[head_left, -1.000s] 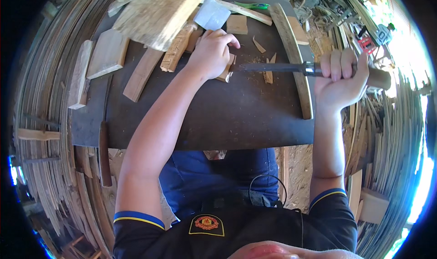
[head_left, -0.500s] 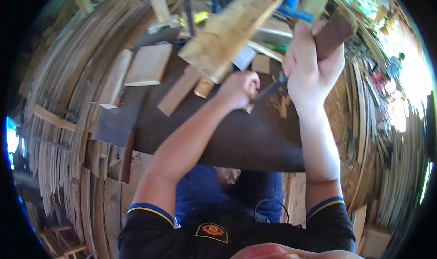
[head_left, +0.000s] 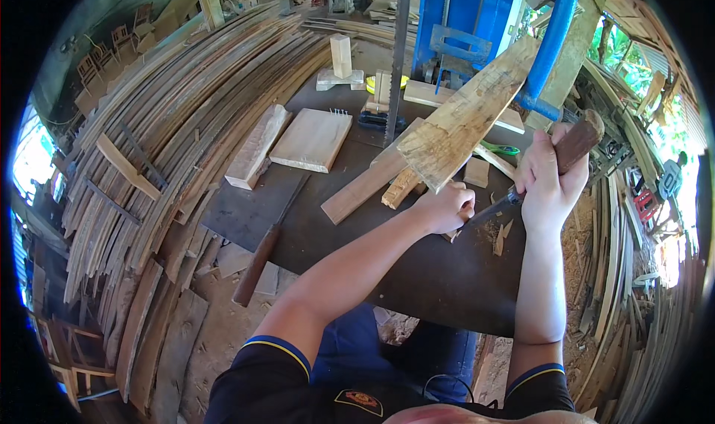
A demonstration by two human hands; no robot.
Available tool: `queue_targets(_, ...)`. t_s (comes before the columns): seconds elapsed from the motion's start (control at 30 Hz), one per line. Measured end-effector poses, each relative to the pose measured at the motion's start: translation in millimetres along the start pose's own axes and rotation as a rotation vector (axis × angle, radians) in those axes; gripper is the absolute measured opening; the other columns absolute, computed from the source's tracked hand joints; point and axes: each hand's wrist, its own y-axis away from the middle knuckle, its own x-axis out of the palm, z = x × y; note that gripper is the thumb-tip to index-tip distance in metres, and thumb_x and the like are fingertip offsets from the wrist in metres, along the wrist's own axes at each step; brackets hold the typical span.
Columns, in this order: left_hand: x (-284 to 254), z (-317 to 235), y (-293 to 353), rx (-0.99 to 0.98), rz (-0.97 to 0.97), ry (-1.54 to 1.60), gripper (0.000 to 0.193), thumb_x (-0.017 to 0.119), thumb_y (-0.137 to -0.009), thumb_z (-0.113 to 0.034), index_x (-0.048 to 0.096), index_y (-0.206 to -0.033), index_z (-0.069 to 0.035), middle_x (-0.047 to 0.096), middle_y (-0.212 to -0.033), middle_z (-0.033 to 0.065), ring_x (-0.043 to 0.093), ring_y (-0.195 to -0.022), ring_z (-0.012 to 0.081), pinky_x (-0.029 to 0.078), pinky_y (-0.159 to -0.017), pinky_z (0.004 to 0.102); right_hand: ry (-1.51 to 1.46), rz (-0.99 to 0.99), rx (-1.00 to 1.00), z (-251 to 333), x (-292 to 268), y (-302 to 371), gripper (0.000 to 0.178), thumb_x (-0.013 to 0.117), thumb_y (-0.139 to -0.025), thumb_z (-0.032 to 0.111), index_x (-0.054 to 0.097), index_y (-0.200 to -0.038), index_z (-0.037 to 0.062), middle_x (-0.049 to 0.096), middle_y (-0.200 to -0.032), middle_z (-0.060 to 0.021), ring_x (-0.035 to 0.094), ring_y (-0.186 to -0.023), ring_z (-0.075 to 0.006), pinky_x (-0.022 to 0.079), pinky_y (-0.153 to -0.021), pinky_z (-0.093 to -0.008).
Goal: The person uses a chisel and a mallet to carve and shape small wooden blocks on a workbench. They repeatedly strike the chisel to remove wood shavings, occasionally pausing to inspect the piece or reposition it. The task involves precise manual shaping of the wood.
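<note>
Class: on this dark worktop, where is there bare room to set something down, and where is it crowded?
Bare: the dark worktop between the forearms, and the stretch between the wooden-handled tool and the left hand. Crowded: the far side, with boards, and chips by the right hand.

The left hand (head_left: 447, 208) covers the small wood piece (head_left: 452, 235) on the worktop (head_left: 417, 275). The right hand (head_left: 547, 185) hides the knife (head_left: 491, 209) handle's middle.

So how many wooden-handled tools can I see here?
2: one tool gripped in the right hand, one long tool lying at the dark table's left edge. Others may be hidden.
</note>
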Motion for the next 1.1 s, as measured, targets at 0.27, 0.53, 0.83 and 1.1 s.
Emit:
queue_targets(0.27,-3,-3,-2,0.022,-0.004,-0.011,0.032,0.059,-0.101,-0.033,0.068,-0.091,-0.003,0.063,-0.086,0.0157,0.063,-0.089,0.0350,0.049,-0.083,0.0481,-0.052,0.047,-0.016,5,-1,8,0.017,0.057,-0.098,-0.003,0.043,-0.095,0.0073,0.047,-0.070,0.0020,0.042,-0.045,-0.0034,0.031,-0.039,-0.0231)
queue_targets(0.53,-7,-6,-3,0.046,-0.005,-0.039,0.026,0.061,-0.098,-0.029,0.069,-0.094,-0.005,0.062,-0.086,0.0151,0.063,-0.087,0.0349,0.050,-0.081,0.0475,0.133,0.088,-0.131,-8,-9,13,0.016,0.060,-0.096,-0.002,0.046,-0.098,0.0054,0.048,-0.076,0.0010,0.041,-0.060,-0.0045,0.034,-0.054,-0.0234)
queue_targets(0.83,-5,-4,0,0.019,0.005,-0.044,0.022,0.059,-0.097,-0.026,0.070,-0.097,-0.007,0.064,-0.091,0.0131,0.065,-0.093,0.0343,0.051,-0.084,0.0465,-0.061,0.086,-0.065,6,0,13,0.016,0.055,-0.097,-0.007,0.044,-0.097,0.0050,0.048,-0.074,0.0001,0.044,-0.046,-0.0045,0.032,-0.039,-0.0233)
queue_targets(1.1,11,-16,-1,0.068,0.038,-0.155,0.016,0.054,-0.098,-0.021,0.065,-0.102,-0.010,0.066,-0.104,0.0072,0.061,-0.111,0.0289,0.045,-0.098,0.0505,-0.054,0.054,-0.065,16,-15,1,0.011,0.053,-0.100,-0.004,0.046,-0.099,0.0046,0.047,-0.067,-0.0003,0.041,-0.042,-0.0050,0.031,-0.039,-0.0235)
